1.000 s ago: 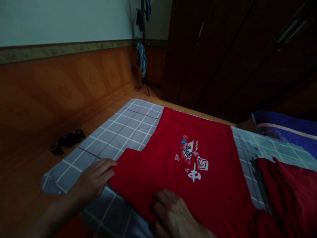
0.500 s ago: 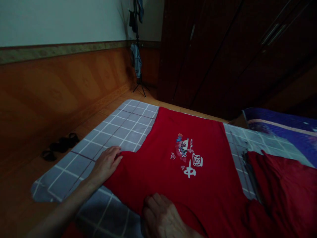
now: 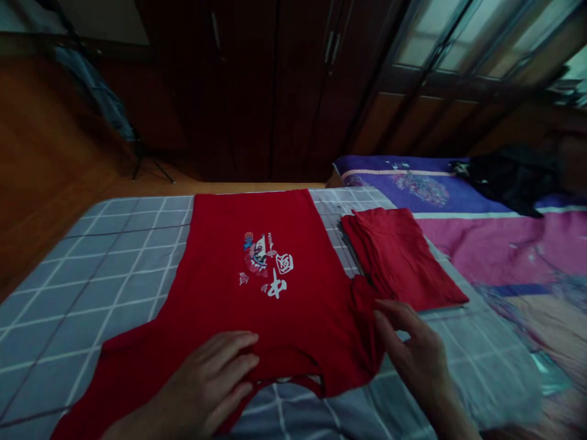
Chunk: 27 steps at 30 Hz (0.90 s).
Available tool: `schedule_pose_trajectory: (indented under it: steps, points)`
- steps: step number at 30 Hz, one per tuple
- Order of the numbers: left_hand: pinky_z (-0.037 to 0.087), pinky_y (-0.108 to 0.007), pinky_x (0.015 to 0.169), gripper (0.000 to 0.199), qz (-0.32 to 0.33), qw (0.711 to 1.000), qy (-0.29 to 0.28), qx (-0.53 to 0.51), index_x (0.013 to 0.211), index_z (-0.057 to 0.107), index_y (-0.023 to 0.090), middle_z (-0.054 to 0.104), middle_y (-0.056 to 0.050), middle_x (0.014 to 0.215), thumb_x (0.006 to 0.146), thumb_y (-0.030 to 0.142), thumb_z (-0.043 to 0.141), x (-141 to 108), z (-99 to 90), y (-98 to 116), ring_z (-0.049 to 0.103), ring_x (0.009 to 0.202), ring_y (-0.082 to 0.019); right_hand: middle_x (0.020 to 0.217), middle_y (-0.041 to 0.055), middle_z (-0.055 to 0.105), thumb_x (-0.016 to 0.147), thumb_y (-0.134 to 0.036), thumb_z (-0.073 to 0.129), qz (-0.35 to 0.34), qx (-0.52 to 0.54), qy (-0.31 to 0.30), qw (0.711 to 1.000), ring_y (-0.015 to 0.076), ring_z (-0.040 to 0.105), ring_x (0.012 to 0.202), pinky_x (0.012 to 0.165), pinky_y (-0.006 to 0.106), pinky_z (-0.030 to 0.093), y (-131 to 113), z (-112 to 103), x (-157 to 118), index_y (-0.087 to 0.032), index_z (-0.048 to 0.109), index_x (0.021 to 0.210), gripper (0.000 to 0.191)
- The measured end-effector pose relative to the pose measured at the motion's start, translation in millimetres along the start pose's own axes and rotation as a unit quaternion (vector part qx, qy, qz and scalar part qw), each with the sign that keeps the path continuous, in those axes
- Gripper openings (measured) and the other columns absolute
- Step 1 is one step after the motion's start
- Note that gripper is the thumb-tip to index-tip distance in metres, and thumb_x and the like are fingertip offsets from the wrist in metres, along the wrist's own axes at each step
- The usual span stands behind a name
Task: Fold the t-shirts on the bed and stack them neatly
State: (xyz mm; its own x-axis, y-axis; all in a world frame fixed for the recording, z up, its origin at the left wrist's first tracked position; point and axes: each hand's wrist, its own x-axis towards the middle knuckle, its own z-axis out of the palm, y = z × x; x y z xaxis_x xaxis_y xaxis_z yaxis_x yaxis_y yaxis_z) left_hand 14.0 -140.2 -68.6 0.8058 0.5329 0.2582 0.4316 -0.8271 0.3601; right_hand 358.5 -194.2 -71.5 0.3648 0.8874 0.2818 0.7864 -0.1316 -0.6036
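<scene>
A red T-shirt (image 3: pixel 215 305) with a printed design and white characters lies spread on a grey checked cloth (image 3: pixel 128 256), its neckline toward me. My left hand (image 3: pixel 202 385) rests on the shirt left of the neckline, fingers apart. At the bunched sleeve on the right, my right hand (image 3: pixel 413 348) has its thumb and fingers close to the fabric; a gap shows between thumb and forefinger, and whether the tips pinch cloth is hard to tell. Just beyond that sleeve sits a folded red garment stack (image 3: pixel 398 256).
A bed with a purple and pink cover (image 3: pixel 495 244) is at the right, with dark clothing (image 3: pixel 513 177) on it. Dark wardrobe doors (image 3: pixel 275 91) stand behind. At the back left is a coat stand with blue cloth (image 3: pixel 98 91).
The view has swung to the right. My left hand has left the left sleeve for the area beside the neckline, and my right hand has moved from the neckline to the right sleeve.
</scene>
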Motion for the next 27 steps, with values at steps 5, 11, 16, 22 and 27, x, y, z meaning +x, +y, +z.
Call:
schedule_pose_trajectory:
  steps: [5,11,16,22,27]
  points:
    - [0.043,-0.038,0.101,0.042,0.115,0.979,-0.16,-0.051,0.122,0.052,0.018,0.055,-0.01,0.13,0.084,0.032,0.062,79,15.8,34,0.051,0.118,-0.025,0.092,0.007,0.068,0.077,-0.061,0.047,0.196,-0.088,-0.018,0.976,0.0192,0.06,0.06,0.061,0.035,0.046,37,-4,-17,-0.02,0.063,0.099,0.05]
    - [0.044,-0.04,0.094,0.046,0.196,0.971,-0.136,-0.009,0.112,0.054,0.011,0.059,-0.013,0.114,0.08,0.042,0.064,127,78.3,62,0.052,0.107,-0.026,0.087,0.0063,0.068,0.072,-0.067,0.047,0.284,-0.112,-0.021,0.952,0.0273,0.065,0.077,0.069,0.037,0.044,37,0,-12,-0.022,0.055,0.095,0.052]
    - [0.045,-0.035,0.08,0.014,0.208,0.973,-0.089,0.035,0.085,0.056,0.013,0.06,-0.008,0.093,0.088,0.026,0.052,136,108.6,67,0.054,0.089,-0.021,0.083,0.0066,0.068,0.068,-0.071,0.047,0.316,-0.126,-0.05,0.939,0.0307,0.066,0.079,0.066,0.038,0.043,46,0,-8,-0.022,0.056,0.095,0.057]
    - [0.043,-0.032,0.083,0.019,0.258,0.962,-0.077,-0.044,0.091,0.055,0.013,0.062,-0.008,0.096,0.083,0.03,0.056,138,111.0,60,0.054,0.091,-0.02,0.06,0.0033,0.064,0.065,-0.063,0.054,0.296,-0.084,-0.053,0.95,0.0265,0.062,0.061,0.056,0.034,0.04,56,4,-8,-0.025,0.059,0.066,0.038]
    - [0.044,-0.03,0.087,0.012,0.245,0.959,-0.107,-0.088,0.088,0.056,0.015,0.065,-0.007,0.092,0.085,0.026,0.055,143,111.8,57,0.059,0.089,-0.018,0.052,-0.0037,0.055,0.064,-0.05,0.069,0.355,0.282,0.032,0.891,0.0142,0.051,0.047,0.047,0.026,0.038,55,7,-20,-0.022,0.057,0.065,0.03]
